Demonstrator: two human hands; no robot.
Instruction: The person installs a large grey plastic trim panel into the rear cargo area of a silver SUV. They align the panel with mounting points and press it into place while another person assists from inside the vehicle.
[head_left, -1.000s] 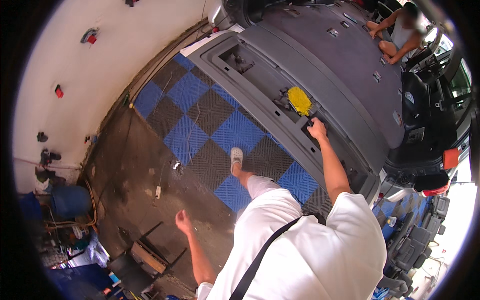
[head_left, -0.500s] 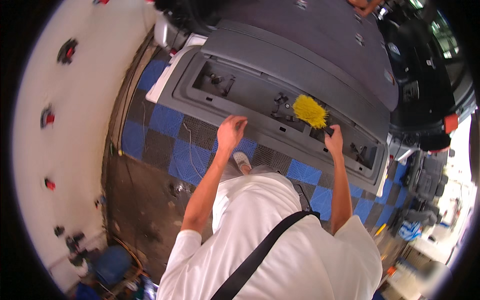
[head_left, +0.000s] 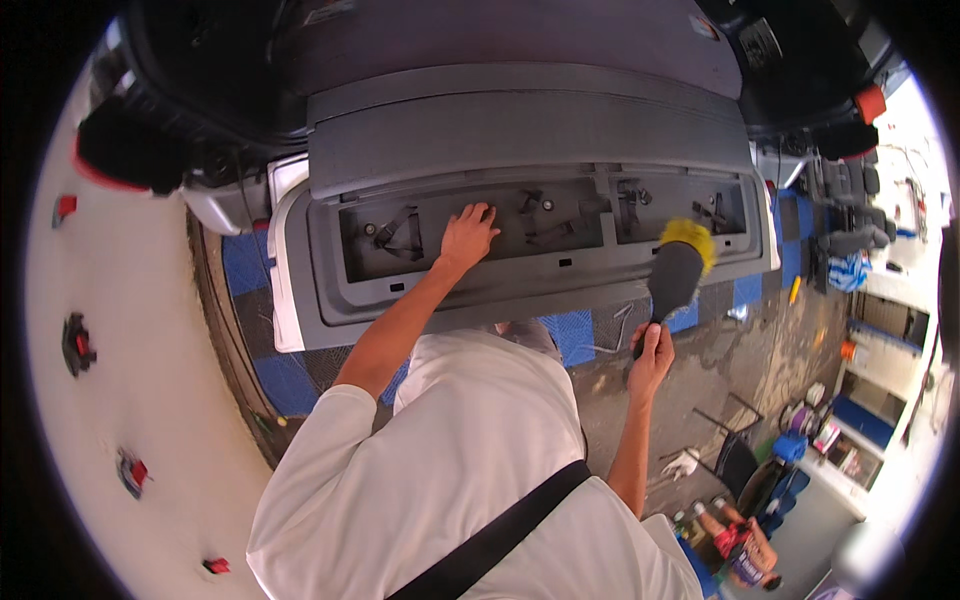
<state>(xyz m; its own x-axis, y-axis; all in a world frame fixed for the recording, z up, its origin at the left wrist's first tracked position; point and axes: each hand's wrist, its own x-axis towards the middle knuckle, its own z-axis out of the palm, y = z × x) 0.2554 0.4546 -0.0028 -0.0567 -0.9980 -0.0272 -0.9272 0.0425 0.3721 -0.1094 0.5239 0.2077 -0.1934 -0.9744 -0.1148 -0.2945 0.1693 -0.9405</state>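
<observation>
A duster with a dark handle and back and yellow bristles (head_left: 688, 234) is gripped by its handle in my right hand (head_left: 651, 357). It stands over the near right part of a grey storage tray (head_left: 470, 312) at the rear of a vehicle, its dark back facing me and the bristles showing beyond it. My left hand (head_left: 467, 238) reaches over the tray's left compartment, palm down, fingers apart and a little bent, holding nothing. Whether its fingertips touch the tray floor, I cannot tell. Black straps (head_left: 403, 233) lie inside the compartments.
A raised grey lid (head_left: 530, 125) runs along the tray's far side. Blue and black floor tiles (head_left: 262, 385) lie beneath. A white wall (head_left: 130, 390) stands at the left. Toward the lower right are a black chair (head_left: 738, 462) and another person (head_left: 745, 550).
The view has turned. My right hand has drawn the duster back from the tray toward me, tipping its back my way. My left hand has moved from the near edge to over the compartment.
</observation>
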